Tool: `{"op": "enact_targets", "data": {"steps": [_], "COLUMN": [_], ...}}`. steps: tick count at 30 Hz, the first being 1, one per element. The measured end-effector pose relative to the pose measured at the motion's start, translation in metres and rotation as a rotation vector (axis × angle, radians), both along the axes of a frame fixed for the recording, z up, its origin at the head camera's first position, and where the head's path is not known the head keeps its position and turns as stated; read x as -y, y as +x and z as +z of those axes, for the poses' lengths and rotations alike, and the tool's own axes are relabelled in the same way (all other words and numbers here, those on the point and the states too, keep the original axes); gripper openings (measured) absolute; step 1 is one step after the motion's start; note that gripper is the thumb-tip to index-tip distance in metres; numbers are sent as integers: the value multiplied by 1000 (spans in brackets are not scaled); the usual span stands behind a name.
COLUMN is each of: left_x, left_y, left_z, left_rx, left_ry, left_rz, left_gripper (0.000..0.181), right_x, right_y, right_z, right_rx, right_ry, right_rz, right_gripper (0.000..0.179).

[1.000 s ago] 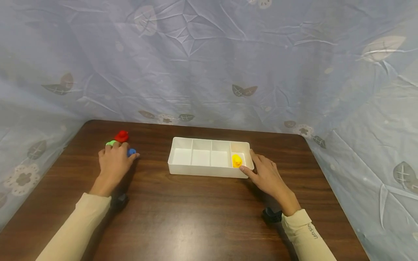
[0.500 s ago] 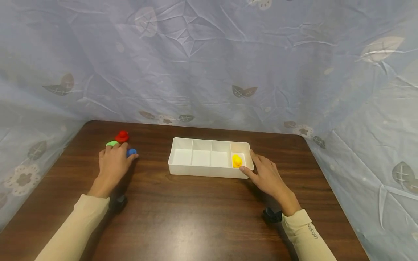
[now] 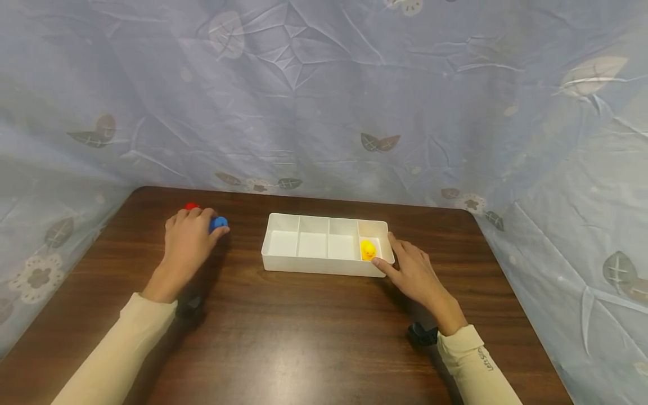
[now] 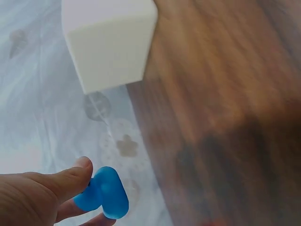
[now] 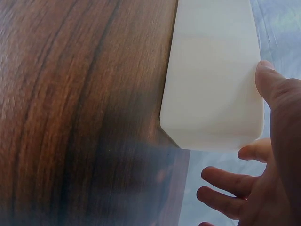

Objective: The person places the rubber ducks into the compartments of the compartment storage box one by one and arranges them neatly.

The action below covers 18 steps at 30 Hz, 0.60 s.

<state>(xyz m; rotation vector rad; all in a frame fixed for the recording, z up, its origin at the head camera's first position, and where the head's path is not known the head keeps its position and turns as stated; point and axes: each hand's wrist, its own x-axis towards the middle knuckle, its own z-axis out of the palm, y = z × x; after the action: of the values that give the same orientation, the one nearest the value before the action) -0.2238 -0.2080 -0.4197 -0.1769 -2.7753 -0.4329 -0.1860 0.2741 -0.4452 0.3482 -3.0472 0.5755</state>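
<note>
While the white four-compartment tray (image 3: 324,265) sits on the brown wood-grain table (image 3: 283,315), the left hand (image 3: 188,239) is well to the left of the tray and pinches a blue toy (image 3: 219,223) between its thumb and fingers. That blue toy is likewise left of the tray, about level with its far part; whether it is lifted off the table I cannot tell. A red toy (image 3: 192,206), mostly hidden behind the left hand, shows to the left of the tray, slightly farther back. Inside the tray's rightmost compartment is a yellow duck (image 3: 368,250). At the tray's near right corner is the right hand (image 3: 416,275), thumb touching the near wall's rim and forefinger against the right end, the other fingers loosely spread outside the tray. Nearer the wearer than the tray are two cream sleeves (image 3: 118,343), with a black wrist device (image 3: 422,334) by each cuff. Beyond the tray hangs a pale blue-grey cloth (image 3: 324,101) printed with leaves and flowers
</note>
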Motion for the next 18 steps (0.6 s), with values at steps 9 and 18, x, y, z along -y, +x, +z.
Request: {"op": "enact_targets", "data": {"steps": [9,18], "left_x": [-26,-49], "left_y": [-2,-6], "left_z": [19,29], "left_rx": [-87,-72], "left_ry": [-42,-70], "left_rz": [-59,-111], "left_gripper": [43,44], "right_x": [0,0], "right_y": [0,1], "right_z": [0,0], "right_rx": [3,10], "right_ry": [-1,-9], "right_rz": [-2,-5], "right_gripper": [87,88]}}
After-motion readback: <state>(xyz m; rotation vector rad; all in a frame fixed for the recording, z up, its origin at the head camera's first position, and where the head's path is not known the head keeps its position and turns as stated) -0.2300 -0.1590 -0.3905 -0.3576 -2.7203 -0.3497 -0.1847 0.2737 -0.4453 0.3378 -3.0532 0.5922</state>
